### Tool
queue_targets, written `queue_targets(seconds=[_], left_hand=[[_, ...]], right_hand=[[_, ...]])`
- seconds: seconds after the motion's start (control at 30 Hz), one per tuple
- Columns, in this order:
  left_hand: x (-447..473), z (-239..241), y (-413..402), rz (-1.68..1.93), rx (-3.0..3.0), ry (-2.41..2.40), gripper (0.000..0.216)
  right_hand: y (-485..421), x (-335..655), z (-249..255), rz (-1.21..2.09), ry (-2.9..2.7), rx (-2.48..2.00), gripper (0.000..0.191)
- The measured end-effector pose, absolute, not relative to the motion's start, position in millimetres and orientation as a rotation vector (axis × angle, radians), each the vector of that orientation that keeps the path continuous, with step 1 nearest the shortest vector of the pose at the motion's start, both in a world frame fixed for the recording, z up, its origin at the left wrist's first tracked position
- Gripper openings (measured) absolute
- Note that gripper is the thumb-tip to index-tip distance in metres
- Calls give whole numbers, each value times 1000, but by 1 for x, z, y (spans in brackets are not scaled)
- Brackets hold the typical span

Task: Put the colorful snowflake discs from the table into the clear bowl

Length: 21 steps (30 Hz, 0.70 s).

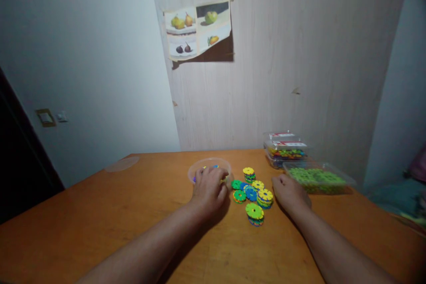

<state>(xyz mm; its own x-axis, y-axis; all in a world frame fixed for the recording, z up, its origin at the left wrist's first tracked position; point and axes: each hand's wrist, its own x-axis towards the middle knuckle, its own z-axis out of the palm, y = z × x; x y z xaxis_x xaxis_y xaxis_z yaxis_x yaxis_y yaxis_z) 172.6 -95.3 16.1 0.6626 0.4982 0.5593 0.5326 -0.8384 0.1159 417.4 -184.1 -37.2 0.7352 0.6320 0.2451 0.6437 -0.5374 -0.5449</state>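
Note:
My left hand [209, 187] reaches into a clear round bowl [199, 167] on the orange wooden table [116, 222]; its fingers curl over coloured discs inside, and what they grip is hidden. My right hand [289, 191] rests on the table as a loose fist, just right of several small stacks of yellow, green and blue toothed plastic discs [253, 193]. Nothing shows in the right hand.
Behind the right hand stand a clear box of green pieces [316, 178] and two stacked lidded boxes of mixed pieces [286, 148]. A clear lid [122, 163] lies at the far left of the table. A fruit picture [199, 29] hangs on the wall.

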Motion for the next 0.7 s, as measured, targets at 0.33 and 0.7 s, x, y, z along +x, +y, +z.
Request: queue_targets(seconds=[0.33,0.7], left_hand=[[209,68,-55,-859,-2927,-537,21],[294,78,-27,225,-2957,-358,59]], right_hand=[[-179,420,-45,7,-921,-2218,39],[-178,420,-46,49,-917,-2083,39]])
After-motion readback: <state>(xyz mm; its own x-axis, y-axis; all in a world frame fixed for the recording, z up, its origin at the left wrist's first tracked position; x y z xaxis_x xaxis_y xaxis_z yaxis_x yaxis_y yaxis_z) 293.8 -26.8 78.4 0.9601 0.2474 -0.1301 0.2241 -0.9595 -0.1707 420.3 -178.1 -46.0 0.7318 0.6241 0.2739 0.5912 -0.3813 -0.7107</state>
